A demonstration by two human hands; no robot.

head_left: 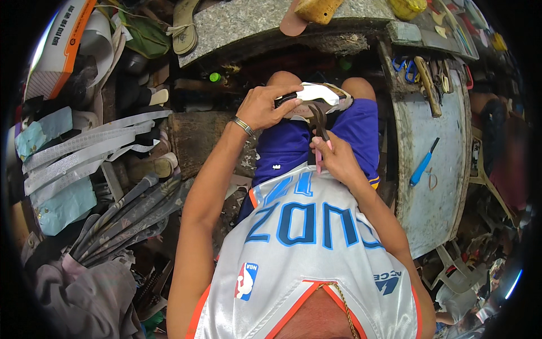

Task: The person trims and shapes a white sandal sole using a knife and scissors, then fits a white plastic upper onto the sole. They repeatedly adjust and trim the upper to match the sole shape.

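Observation:
Across my thighs rests a white and tan shoe (pixel 323 94), its lower side partly hidden by my hands. My left hand (pixel 266 107) is closed on its left end, fingers on top and thumb underneath. In my right hand (pixel 337 157) are pincers (pixel 319 121) with pink-covered handles. Their dark metal jaws point up at the shoe's near edge; whether they grip its material I cannot make out.
A stone slab (pixel 243 29) lies ahead, bearing a yellowish block (pixel 317 9). On the right bench (pixel 432 209) are a blue-handled cutter (pixel 423 166), blue-handled scissors (pixel 409 70) and a wooden-handled tool (pixel 429 87). White strips (pixel 93 141) and a box (pixel 61 48) crowd the left.

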